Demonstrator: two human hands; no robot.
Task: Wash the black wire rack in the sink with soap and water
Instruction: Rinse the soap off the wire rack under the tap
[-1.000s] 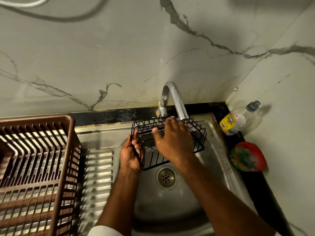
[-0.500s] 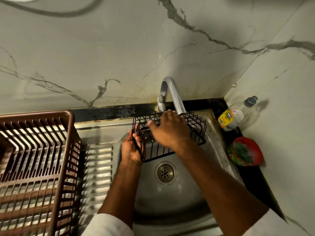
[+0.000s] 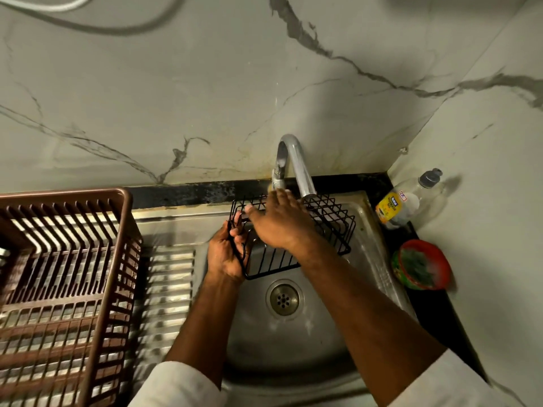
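The black wire rack [image 3: 329,227] is held above the steel sink [image 3: 320,342], just under the curved tap [image 3: 296,165]. My left hand [image 3: 224,254] grips the rack's left end, fingers curled round the wires. My right hand [image 3: 279,221] lies inside the rack with straight fingers spread across its back wires. The drain [image 3: 284,298] sits below the rack. Whether water runs from the tap is not visible.
A brown plastic dish basket [image 3: 58,289] stands on the ribbed drainboard [image 3: 167,289] at the left. At the right on the black counter stand a dish soap bottle [image 3: 402,204] and a red bowl [image 3: 423,264] holding a green scrubber. Marble walls close the back and right.
My right hand has slid leftward and back along the rack's wires. The rack and my left hand stay in about the same place under the tap.
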